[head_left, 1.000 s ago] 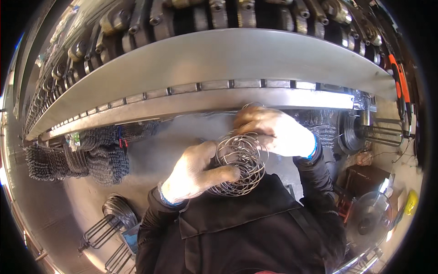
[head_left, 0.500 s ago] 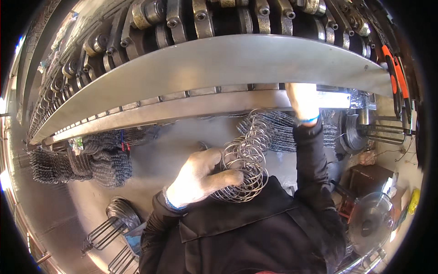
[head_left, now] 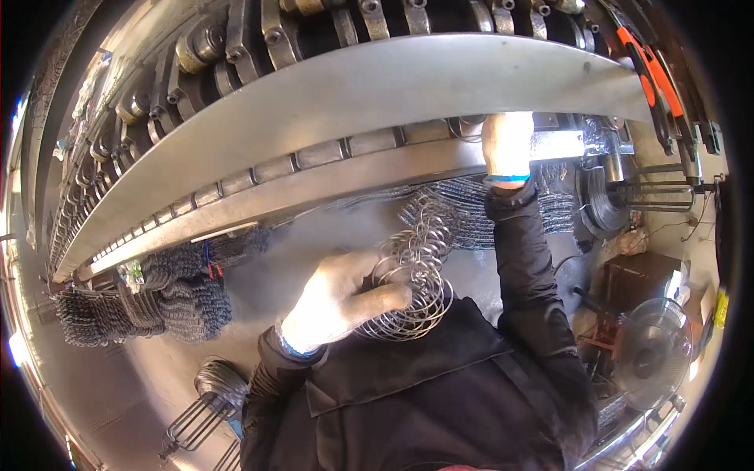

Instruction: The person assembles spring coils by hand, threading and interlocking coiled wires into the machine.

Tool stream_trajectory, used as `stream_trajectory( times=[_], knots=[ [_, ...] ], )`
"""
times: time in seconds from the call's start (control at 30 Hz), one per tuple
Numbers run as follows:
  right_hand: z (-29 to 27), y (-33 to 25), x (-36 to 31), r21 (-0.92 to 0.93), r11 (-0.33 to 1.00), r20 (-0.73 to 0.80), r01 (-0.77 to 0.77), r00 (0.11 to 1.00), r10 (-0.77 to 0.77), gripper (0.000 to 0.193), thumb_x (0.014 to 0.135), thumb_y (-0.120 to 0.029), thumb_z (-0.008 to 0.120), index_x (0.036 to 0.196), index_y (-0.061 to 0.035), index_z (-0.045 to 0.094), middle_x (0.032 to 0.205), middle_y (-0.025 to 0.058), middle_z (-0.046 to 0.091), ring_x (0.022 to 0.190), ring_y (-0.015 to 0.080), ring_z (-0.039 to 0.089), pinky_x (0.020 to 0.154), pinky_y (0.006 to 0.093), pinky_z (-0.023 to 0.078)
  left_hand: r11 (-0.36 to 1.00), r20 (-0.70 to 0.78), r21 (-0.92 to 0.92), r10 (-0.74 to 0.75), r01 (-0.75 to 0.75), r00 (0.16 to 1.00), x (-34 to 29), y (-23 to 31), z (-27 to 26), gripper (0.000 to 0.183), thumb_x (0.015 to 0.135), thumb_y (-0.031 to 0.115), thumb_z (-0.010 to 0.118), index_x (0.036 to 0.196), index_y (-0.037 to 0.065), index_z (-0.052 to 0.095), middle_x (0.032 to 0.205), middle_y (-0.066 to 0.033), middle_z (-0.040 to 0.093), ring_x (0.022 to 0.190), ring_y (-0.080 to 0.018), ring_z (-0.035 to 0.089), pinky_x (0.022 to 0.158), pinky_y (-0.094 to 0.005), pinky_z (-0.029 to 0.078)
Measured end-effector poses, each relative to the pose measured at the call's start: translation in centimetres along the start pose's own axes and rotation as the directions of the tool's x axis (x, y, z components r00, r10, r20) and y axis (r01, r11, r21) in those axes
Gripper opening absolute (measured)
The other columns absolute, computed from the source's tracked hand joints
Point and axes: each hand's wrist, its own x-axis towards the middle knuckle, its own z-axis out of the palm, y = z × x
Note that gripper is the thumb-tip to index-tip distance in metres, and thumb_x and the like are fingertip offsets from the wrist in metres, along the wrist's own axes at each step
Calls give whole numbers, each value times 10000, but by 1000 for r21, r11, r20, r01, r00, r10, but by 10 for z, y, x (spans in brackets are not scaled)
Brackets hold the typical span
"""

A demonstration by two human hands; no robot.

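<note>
My left hand [head_left: 330,298], in a white glove, is closed around a bunch of shiny wire coil springs [head_left: 416,275] in front of my chest. The springs are tangled and stick out past the fingers toward the machine. My right hand [head_left: 508,149], gloved too, reaches up to the machine's long metal rail [head_left: 377,169]. Its fingers look pressed together, but glare and the edge of the curved metal plate [head_left: 345,86] hide the tips. A thin wire ring [head_left: 467,128] shows just left of these fingers, at the slotted strip above the rail.
Dark meshes of linked springs hang below the rail, one pile [head_left: 177,294] at left and another [head_left: 479,216] behind the held springs. A wire reel [head_left: 603,200] stands at right, above a fan [head_left: 652,349]. Orange-handled pliers [head_left: 656,74] hang at the upper right.
The view has shifted, so the machine sits higher and further left. My right hand has stayed at the rail, and a wire ring now shows beside it. My left hand still grips the springs.
</note>
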Motion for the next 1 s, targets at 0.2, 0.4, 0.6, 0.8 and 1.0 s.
stream_trajectory(
  times=[0.2,0.4,0.6,0.8,1.0],
  knots=[
    [-6,-43,26,281,806,162,-520,854,495,348,889,-5,600,1235,20,624,1092,237,676,943,406,632,830,492,518,997,-24,21,-70,71,997,-22,-19,-6,233,883,220,801,984,27,721,874,-90,732,781,-156,683,731,-313,532],
    [45,33,-3,1,997,174,-72,982,71,308,842,-34,631,1145,1,671,1056,238,686,972,445,637,869,532,511,816,0,564,152,-125,988,-45,-55,-3,274,891,353,761,986,100,719,816,-174,701,736,-336,704,664,-414,553],
    [38,28,-8,-91,995,204,-35,978,53,315,845,-33,598,1144,33,672,1084,285,668,1022,461,627,896,526,499,810,-9,585,50,-35,999,-94,-85,-29,377,915,360,736,1056,16,678,864,-208,691,804,-377,687,713,-452,532],
    [24,-14,-11,-239,894,39,-380,916,400,342,996,-163,534,1272,7,645,1252,255,656,1171,424,616,992,463,504,948,-163,243,-169,205,972,-160,-144,-91,391,929,369,709,1133,36,703,938,-167,724,856,-275,698,792,-396,536],
    [36,-195,-15,95,846,-218,-524,818,532,370,1057,-244,591,1316,19,625,1281,202,654,1160,256,642,982,403,525,988,-441,-13,-142,151,886,-251,-200,-154,403,954,290,690,1226,-8,699,1023,-117,753,921,-178,674,858,-352,532]
  ],
)
